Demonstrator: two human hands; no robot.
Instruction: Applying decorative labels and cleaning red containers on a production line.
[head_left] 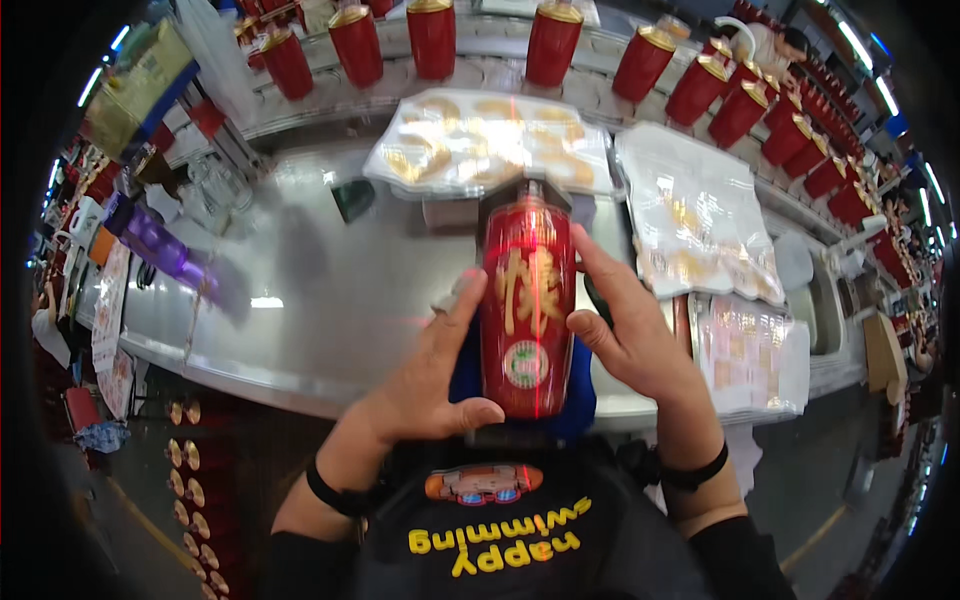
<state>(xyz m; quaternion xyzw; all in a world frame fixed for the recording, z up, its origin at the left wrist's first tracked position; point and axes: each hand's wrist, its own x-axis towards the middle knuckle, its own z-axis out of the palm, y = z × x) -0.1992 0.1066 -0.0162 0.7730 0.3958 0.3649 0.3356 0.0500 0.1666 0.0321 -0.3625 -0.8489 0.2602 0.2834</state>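
Both hands close around a tall red bottle [528, 305] with gold lettering and a round green-and-white label near its base. The left hand [430, 385] wraps the lower left side, thumb pressed across the bottom edge, fingers reaching up along the glass. The right hand [630, 335] holds the right side, thumb on the front and fingers curled behind. Each grip is firmly shut on the bottle, which stands roughly upright, lifted above the near edge of the steel worktop [330, 300]. Behind it lie clear plastic trays [490, 145] of what seem to be gold caps, blurred by glare. A row of red bottles with gold tops [555, 40] lines the conveyor beyond. A purple bottle [155, 245] sits far left.
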